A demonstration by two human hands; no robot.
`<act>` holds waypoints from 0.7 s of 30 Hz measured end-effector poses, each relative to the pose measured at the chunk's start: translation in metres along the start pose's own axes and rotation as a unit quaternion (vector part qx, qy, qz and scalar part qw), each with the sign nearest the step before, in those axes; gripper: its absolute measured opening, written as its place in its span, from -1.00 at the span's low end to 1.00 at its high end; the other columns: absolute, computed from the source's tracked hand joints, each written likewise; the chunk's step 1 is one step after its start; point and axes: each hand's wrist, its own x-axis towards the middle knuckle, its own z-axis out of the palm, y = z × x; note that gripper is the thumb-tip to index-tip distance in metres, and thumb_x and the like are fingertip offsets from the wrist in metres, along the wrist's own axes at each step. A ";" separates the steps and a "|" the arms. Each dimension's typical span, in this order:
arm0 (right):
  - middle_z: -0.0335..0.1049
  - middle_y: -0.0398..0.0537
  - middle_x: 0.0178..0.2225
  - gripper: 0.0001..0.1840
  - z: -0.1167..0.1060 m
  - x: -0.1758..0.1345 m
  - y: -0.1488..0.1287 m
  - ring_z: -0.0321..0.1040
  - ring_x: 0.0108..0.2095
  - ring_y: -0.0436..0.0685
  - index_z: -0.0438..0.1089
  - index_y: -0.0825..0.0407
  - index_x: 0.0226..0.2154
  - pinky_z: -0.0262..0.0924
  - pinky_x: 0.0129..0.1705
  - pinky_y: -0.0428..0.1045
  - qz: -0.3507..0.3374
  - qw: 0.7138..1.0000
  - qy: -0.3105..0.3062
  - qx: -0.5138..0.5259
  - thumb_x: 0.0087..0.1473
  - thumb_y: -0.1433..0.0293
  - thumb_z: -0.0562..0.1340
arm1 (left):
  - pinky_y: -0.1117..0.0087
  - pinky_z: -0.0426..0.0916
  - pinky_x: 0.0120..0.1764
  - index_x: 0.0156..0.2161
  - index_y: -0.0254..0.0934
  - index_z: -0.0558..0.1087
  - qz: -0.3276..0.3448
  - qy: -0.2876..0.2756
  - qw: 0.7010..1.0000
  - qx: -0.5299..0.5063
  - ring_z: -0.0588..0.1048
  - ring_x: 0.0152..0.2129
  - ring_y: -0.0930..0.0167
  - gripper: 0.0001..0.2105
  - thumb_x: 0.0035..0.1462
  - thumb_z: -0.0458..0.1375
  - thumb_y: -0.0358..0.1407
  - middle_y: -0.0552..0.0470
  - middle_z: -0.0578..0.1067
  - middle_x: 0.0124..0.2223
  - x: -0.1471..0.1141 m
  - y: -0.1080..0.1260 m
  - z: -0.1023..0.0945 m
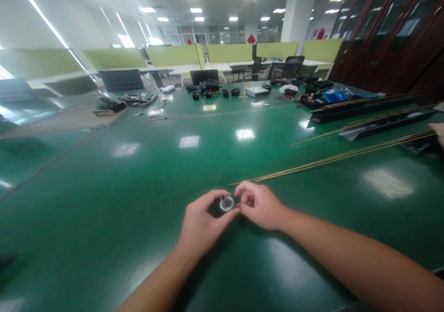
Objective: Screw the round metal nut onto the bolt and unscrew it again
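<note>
Pinching so small a part between fingertips invites a slip: the small round silvery piece (226, 203) looks smooth and shiny, and if either grip loosens it could drop onto the glossy green table (104, 201) and roll away across the slick surface. The left hand (201, 224) curls around it from below and the left, thumb and fingers nearly closed on its rim, while the right hand (258, 205) meets it from the right, fingertips closed to a tight pinch at its edge; whether they grip the piece itself or something tiny on it is too small to tell. The piece sits between the 2 hands, just above the table, near the front edge. Thin brass-coloured rods (333, 157) lie well apart to the right.
</note>
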 end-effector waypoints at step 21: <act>0.39 -0.20 -0.39 -0.72 0.001 -0.003 -0.006 0.30 -0.47 -0.05 0.29 0.03 -0.23 0.19 -0.42 -0.15 -0.029 0.999 0.019 0.010 -0.05 0.57 0.22 | 0.41 0.34 -0.17 -0.20 -0.20 0.51 0.037 -0.006 0.999 0.010 0.48 -0.26 0.41 -0.83 0.05 0.26 -0.41 0.07 0.52 -0.21 0.002 -0.011 0.000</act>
